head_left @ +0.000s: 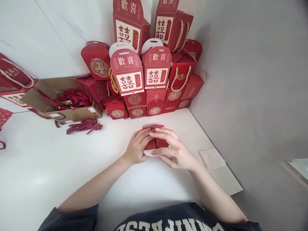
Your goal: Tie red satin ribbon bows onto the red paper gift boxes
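Note:
Between my two hands is a small red gift box (162,141) of folded card, its flaps facing up and a pale rounded flap showing on the near side. My left hand (139,146) wraps round its left side, with the fingers lying over the top. On the right, my right hand (174,147) has its fingers curled over the right flap and touching the near edge. The box's underside and parts of its walls are hidden by my hands.
Behind stands a stack of red gift boxes (156,75) with cord handles. An open cardboard box (74,115) of dark red ribbons is at left, with loose ribbons (83,126) before it. A pale paper piece (213,158) lies near the right edge, beside a grey wall (250,83).

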Tool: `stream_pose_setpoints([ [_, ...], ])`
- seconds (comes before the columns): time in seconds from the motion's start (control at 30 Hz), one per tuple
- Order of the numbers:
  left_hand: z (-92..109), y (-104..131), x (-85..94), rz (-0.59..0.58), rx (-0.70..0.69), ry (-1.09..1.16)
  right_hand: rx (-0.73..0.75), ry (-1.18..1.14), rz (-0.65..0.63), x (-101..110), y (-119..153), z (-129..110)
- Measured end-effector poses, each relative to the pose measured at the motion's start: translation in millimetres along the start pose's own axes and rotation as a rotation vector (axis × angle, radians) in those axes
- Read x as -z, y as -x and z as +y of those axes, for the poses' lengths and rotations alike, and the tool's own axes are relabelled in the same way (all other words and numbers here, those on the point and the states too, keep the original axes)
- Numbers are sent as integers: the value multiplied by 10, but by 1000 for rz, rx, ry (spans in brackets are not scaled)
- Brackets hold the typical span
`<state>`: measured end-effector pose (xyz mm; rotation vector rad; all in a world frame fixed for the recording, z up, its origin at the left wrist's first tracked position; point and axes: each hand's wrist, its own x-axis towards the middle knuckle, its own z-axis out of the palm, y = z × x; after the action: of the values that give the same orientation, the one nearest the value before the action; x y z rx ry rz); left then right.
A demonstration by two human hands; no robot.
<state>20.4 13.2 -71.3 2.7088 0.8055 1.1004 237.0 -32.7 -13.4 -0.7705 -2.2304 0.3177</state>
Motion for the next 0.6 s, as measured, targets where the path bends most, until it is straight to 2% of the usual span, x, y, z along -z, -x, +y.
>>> stream_pose_setpoints([
  [0.07, -16, -3, 2, -46, 20, 30, -12, -39, 7, -28, -13, -3],
  [0.13, -31, -2, -5, -58, 10, 95, -109, -70, 85, -84, -22, 25],
  [0.23, -44, 12, -35, 78, 51, 194, -364, -90, 226, -220, -19, 115],
  [0.3, -44, 25, -55, 193, 84, 185, -495, -130, 244, -319, -7, 189],
  [0.33, -43, 32, -63, 205, 85, 150, -529, -166, 230, -360, 0, 223],
  [0.47, -42, 57, -82, 81, 37, 18, -510, -258, 203, -413, 16, 310],
  [0.53, -49, 67, -89, 134, 62, 14, -458, -222, 215, -394, 18, 327],
  [0.6, -56, 70, -88, 253, 89, -9, -415, -179, 198, -378, 23, 341],
])
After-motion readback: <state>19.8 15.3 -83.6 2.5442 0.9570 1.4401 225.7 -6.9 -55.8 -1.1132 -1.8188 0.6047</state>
